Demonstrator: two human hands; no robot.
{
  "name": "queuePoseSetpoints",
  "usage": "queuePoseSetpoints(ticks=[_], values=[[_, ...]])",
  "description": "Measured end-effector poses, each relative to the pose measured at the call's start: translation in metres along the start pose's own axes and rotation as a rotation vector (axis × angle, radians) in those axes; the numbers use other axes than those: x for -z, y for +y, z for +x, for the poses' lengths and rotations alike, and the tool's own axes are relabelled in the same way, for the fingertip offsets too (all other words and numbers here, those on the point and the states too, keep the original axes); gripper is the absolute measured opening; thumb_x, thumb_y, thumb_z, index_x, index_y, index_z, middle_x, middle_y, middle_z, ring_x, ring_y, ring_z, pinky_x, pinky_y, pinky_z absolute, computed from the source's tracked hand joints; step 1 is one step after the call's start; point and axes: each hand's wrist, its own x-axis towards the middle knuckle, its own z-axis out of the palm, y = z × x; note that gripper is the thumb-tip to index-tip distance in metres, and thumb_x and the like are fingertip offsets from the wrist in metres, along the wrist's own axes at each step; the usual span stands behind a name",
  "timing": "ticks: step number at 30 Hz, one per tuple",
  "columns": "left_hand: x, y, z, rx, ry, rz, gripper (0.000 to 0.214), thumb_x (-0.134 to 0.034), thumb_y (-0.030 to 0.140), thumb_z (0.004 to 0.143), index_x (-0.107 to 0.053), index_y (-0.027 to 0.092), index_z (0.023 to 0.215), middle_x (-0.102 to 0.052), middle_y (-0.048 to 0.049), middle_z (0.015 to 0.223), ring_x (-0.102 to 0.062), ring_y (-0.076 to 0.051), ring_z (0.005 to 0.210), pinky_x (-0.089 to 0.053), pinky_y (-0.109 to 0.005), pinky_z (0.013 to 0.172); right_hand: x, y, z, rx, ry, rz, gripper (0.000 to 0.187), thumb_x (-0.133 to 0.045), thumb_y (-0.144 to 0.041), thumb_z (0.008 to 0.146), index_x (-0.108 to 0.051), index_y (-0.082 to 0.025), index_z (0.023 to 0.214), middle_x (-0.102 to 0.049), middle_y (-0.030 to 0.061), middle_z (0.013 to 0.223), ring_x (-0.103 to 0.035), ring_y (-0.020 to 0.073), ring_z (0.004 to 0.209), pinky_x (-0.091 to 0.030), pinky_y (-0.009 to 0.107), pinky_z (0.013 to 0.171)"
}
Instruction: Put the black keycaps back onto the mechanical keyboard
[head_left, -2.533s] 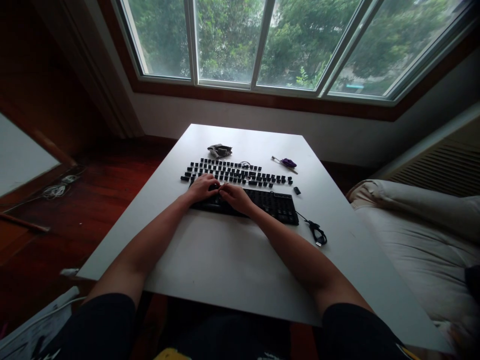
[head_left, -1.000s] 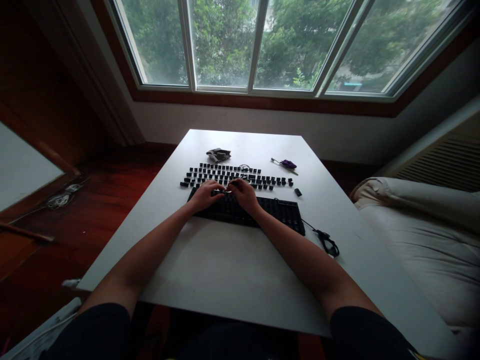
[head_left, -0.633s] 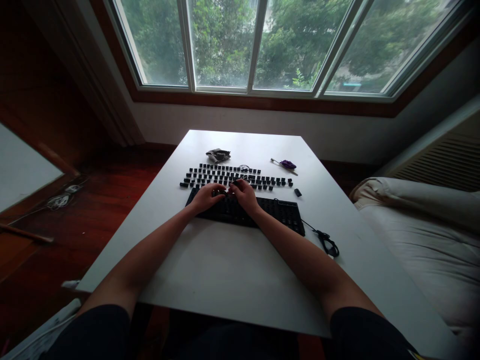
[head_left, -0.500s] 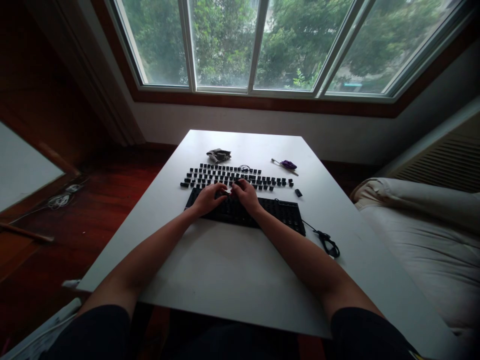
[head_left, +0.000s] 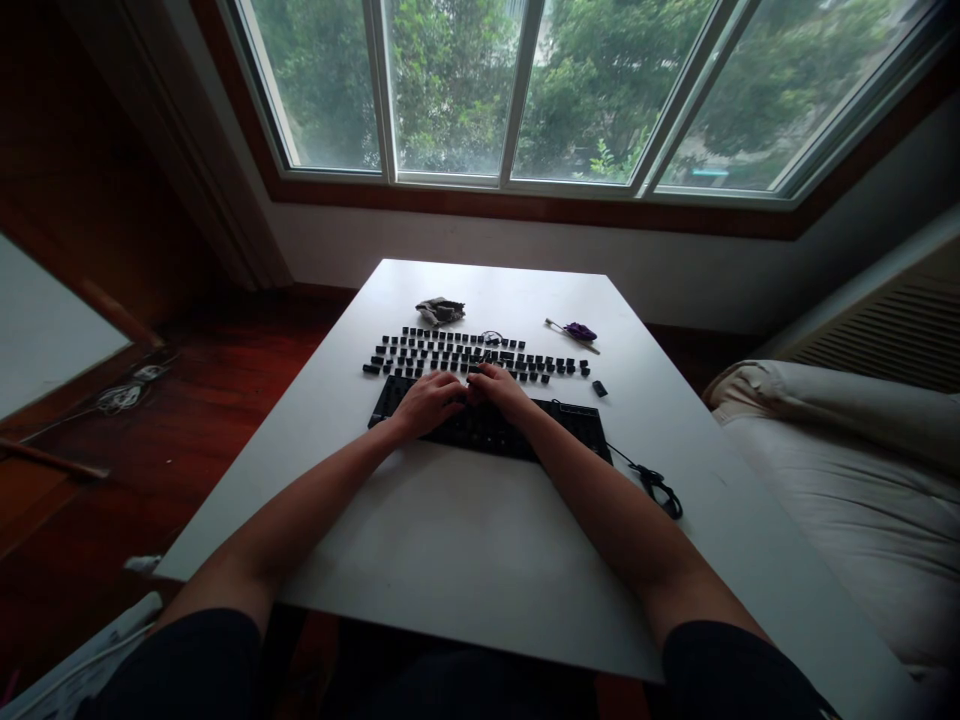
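A black keyboard [head_left: 570,428] lies across the middle of the white table [head_left: 465,540]. Rows of loose black keycaps [head_left: 450,352] are laid out just behind it. My left hand [head_left: 427,402] rests on the keyboard's left half with its fingers curled down. Close beside it, my right hand [head_left: 501,388] sits over the keyboard's middle, fingers bent and pressed together at the far edge. Anything pinched in either hand is too small to make out.
A grey crumpled cloth [head_left: 439,310] and a purple-handled tool [head_left: 576,331] lie behind the keycaps. One stray keycap [head_left: 598,388] sits right of the rows. The keyboard's coiled cable [head_left: 658,490] trails off to the right. A cushion [head_left: 840,480] lies right of the table.
Both hands have drifted a little to the right along the keyboard and stayed close together. The view has shifted slightly.
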Motion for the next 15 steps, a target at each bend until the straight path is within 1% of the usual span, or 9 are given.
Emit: queuePoseSetpoints(ticks=[3, 6, 9, 11, 15], values=[[0.004, -0.001, 0.002, 0.005, 0.061, -0.065, 0.019, -0.067, 0.031, 0.091, -0.068, 0.025, 0.110, -0.065, -0.0067, 0.115, -0.060, -0.023, 0.109, -0.049, -0.039, 0.097, 0.000, -0.001, -0.001, -0.013, -0.006, -0.003, 0.007, -0.061, -0.017, 0.093, -0.055, -0.017, 0.096, -0.070, 0.0009, 0.066, -0.067, 0.0142, 0.054, -0.055, 0.023, 0.051], [0.013, -0.009, 0.006, 0.082, 0.073, -0.074, 0.015, -0.067, 0.030, 0.091, -0.068, 0.025, 0.105, -0.068, -0.0052, 0.108, -0.060, -0.024, 0.105, -0.048, -0.040, 0.097, 0.000, 0.001, 0.000, -0.019, 0.006, 0.007, 0.008, -0.061, -0.017, 0.093, -0.055, -0.017, 0.098, -0.070, 0.0002, 0.066, -0.067, 0.0146, 0.054, -0.056, 0.024, 0.051], [0.021, -0.026, 0.010, 0.236, 0.093, 0.019, 0.015, -0.067, 0.027, 0.089, -0.069, 0.024, 0.104, -0.071, -0.0048, 0.105, -0.061, -0.025, 0.104, -0.045, -0.042, 0.097, 0.000, 0.004, 0.003, -0.021, 0.027, 0.011, 0.009, -0.061, -0.018, 0.093, -0.054, -0.018, 0.099, -0.069, -0.0007, 0.064, -0.068, 0.0152, 0.053, -0.055, 0.024, 0.050], [0.023, -0.039, 0.012, 0.318, 0.093, 0.110, 0.015, -0.067, 0.026, 0.089, -0.070, 0.024, 0.103, -0.072, -0.0045, 0.106, -0.061, -0.026, 0.104, -0.043, -0.043, 0.096, 0.001, 0.007, 0.004, -0.016, 0.029, 0.015, 0.009, -0.061, -0.018, 0.093, -0.054, -0.018, 0.099, -0.069, -0.0011, 0.063, -0.068, 0.0153, 0.053, -0.055, 0.023, 0.049], [0.019, -0.058, 0.019, 0.400, 0.036, 0.268, 0.015, -0.070, 0.028, 0.086, -0.071, 0.025, 0.100, -0.072, -0.0057, 0.104, -0.056, -0.030, 0.109, -0.039, -0.045, 0.097, 0.002, 0.011, 0.006, 0.002, 0.025, 0.022, 0.009, -0.061, -0.018, 0.093, -0.054, -0.018, 0.099, -0.069, -0.0013, 0.063, -0.068, 0.0147, 0.052, -0.055, 0.023, 0.049]])
